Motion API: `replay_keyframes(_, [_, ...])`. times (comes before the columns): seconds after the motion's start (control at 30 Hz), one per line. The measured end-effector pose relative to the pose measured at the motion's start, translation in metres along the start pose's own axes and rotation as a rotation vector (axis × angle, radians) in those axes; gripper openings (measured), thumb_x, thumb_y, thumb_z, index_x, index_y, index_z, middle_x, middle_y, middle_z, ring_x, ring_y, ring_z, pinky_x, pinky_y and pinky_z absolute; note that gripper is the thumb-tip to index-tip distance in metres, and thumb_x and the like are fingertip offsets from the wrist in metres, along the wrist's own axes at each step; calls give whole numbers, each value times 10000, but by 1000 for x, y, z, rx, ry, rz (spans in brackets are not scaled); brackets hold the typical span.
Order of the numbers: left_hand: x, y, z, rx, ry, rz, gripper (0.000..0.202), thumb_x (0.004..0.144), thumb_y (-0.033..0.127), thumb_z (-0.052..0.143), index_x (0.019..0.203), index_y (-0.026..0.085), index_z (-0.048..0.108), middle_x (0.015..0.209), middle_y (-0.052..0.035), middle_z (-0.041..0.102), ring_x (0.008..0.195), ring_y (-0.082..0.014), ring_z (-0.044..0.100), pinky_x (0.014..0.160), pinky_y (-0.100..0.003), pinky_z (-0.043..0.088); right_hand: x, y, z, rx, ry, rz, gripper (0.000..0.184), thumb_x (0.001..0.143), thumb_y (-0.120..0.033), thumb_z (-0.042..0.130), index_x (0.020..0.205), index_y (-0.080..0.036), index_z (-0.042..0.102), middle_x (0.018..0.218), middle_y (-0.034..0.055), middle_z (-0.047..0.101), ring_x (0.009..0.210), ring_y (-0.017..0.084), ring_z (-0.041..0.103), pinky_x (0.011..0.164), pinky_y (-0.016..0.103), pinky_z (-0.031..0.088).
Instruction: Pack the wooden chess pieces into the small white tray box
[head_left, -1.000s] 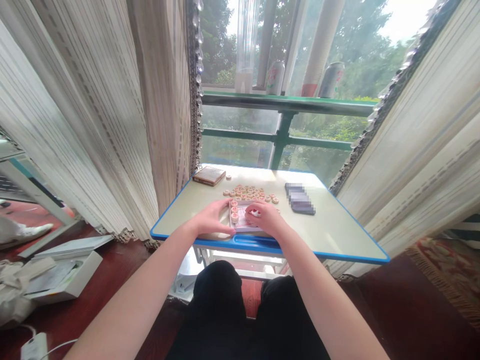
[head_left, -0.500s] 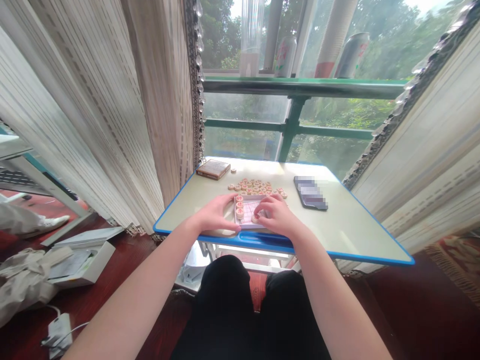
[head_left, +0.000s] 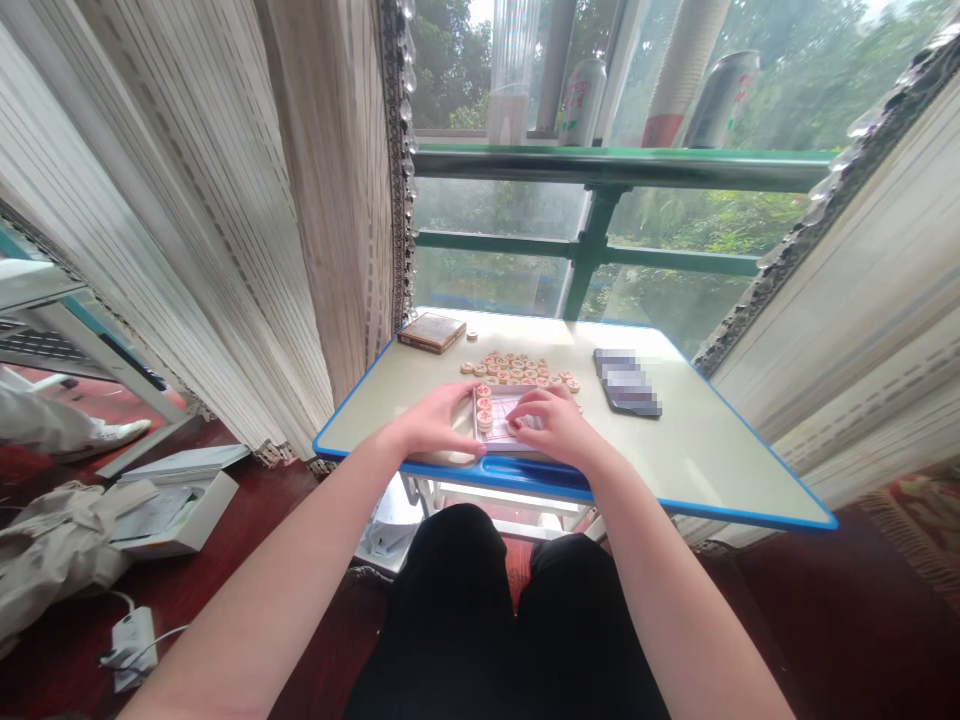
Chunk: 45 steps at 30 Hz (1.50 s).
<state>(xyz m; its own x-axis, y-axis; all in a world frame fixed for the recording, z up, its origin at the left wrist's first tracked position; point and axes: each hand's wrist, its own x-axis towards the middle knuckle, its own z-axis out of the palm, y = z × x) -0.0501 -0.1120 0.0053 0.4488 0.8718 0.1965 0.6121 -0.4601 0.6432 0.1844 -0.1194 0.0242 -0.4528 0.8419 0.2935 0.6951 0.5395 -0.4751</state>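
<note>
Little has moved since 0.5 s ago: both hands stay at the small board, and the right hand's fingertips have slid a touch farther onto its grid, while the view has drifted so the table sits slightly to the right.

Nearest, both forearms reach over the blue front edge of the table (head_left: 675, 505). The left hand (head_left: 439, 420) lies palm down against the left side of the game board (head_left: 501, 408), fingers stretched out and close together, thumb along the near edge. The right hand (head_left: 556, 425) arches over the board's right half, fingers curled down with the tips bunched on the red grid; whether they pinch a piece cannot be told. About 3 round pieces (head_left: 484, 405) stand in a column on the board's left edge.

Just beyond the board lies a loose heap of wooden pieces (head_left: 517, 370). Far left sits a wooden box (head_left: 431, 332) with 1 lone piece (head_left: 472, 336) beside it; to the right lies a dark phone (head_left: 628, 380).
</note>
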Motion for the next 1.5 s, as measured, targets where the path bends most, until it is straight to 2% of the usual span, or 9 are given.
replay_keyframes(0.13, [0, -2, 0, -40, 1, 1, 1078, 512, 503, 806, 1426, 201, 320, 1430, -136, 400, 1304, -335, 377, 1102, -460, 298, -3, -1, -2, 51, 39, -12, 252, 733, -214, 588, 945, -251, 720, 975, 30, 679, 1051, 261, 459, 961, 421, 350])
replay_keyframes(0.23, [0, -2, 0, -52, -6, -14, 1103, 508, 503, 807, 1438, 203, 296, 1433, -140, 392, 1305, -334, 374, 1102, -462, 299, -3, 1, -1, -31, 137, 38, 152, 699, -270, 644, 826, -231, 719, 908, 42, 668, 994, 268, 463, 946, 431, 354])
replay_keyframes(0.33, [-1, -1, 0, -53, -1, -15, 1090, 503, 496, 811, 1430, 200, 319, 1419, -135, 413, 1297, -333, 383, 1104, -458, 298, -1, 2, 0, -48, 79, 66, 138, 676, -369, 701, 713, -238, 721, 810, 43, 657, 927, 259, 474, 913, 425, 363])
replay_keyframes(0.5, [0, -2, 0, -51, 5, -2, 1064, 506, 477, 813, 1421, 219, 336, 1419, -121, 416, 1290, -337, 393, 1109, -464, 288, -1, 0, 0, 0, 1, 56, 120, 721, -356, 685, 777, -282, 761, 865, 47, 652, 944, 258, 465, 912, 438, 346])
replay_keyframes(0.6, [0, -4, -1, -72, -7, 2, 1071, 503, 470, 818, 1423, 220, 330, 1424, -123, 409, 1297, -339, 385, 1105, -466, 295, -2, 0, 0, 24, 49, 56, 167, 731, -387, 680, 832, -280, 759, 944, 57, 628, 1003, 270, 439, 934, 442, 347])
replay_keyframes(0.7, [0, -2, -1, -75, -9, -13, 1082, 502, 483, 819, 1426, 208, 328, 1430, -132, 399, 1300, -339, 381, 1107, -467, 293, -3, 1, 0, 12, 101, 86, 135, 753, -332, 650, 724, -255, 757, 929, 61, 618, 1010, 273, 424, 958, 453, 335])
replay_keyframes(0.8, [-1, 0, -2, -62, -6, -8, 1077, 504, 485, 818, 1424, 206, 334, 1422, -130, 413, 1297, -334, 387, 1104, -463, 298, -2, 1, 0, 10, 55, 58, 129, 738, -291, 658, 660, -259, 756, 909, 59, 620, 985, 271, 430, 929, 453, 353])
replay_keyframes(1.07, [-1, 0, -1, -60, -5, 12, 1056, 515, 482, 811, 1419, 204, 340, 1420, -131, 419, 1298, -329, 393, 1095, -448, 320, -3, -4, 0, 25, -41, -32, 145, 776, -316, 638, 734, -280, 773, 899, 52, 625, 968, 250, 457, 940, 443, 345])
replay_keyframes(1.5, [-2, 1, -2, -73, -1, 13, 1060, 502, 507, 812, 1413, 212, 356, 1413, -122, 433, 1296, -335, 394, 1090, -446, 321, -5, -11, -2, 21, -153, -4, 162, 807, -376, 615, 824, -333, 770, 1004, 45, 625, 1022, 270, 434, 960, 490, 318])
